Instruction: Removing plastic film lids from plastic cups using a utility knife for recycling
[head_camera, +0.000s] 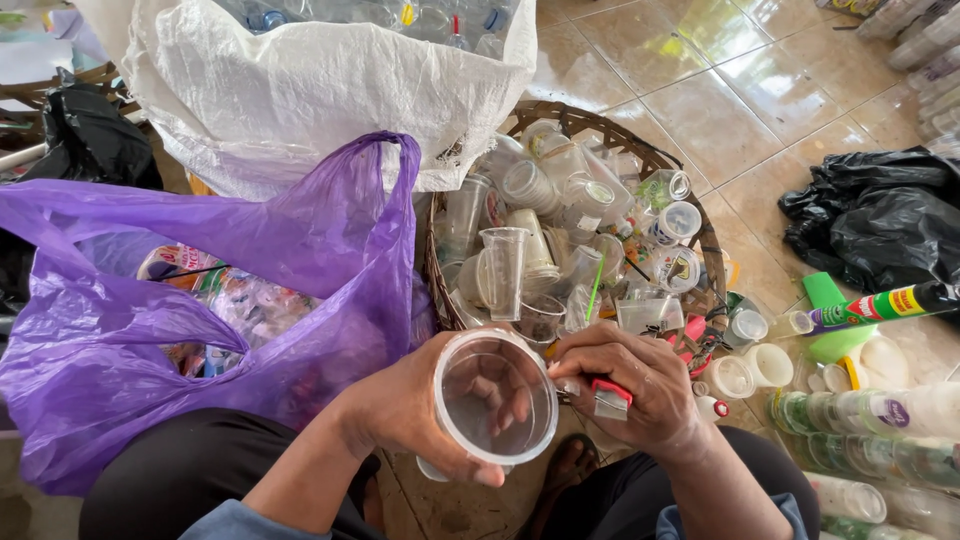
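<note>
My left hand (410, 410) grips a clear plastic cup (495, 395) around its side, its open mouth turned up toward me. Beside it, my right hand (630, 385) holds a small cutter with a red handle (608, 392), the blade end close to the cup's rim. Both hands hover above my lap, in front of a woven basket (710, 240) heaped with clear plastic cups (505, 265) and lids.
A purple plastic bag (300, 230) holding wrappers sits open at my left. Behind it stands a white woven sack (320, 80) of bottles. Black bags (880, 215), a spray can (880, 305) and stacked cups (870, 415) lie on the tiled floor at right.
</note>
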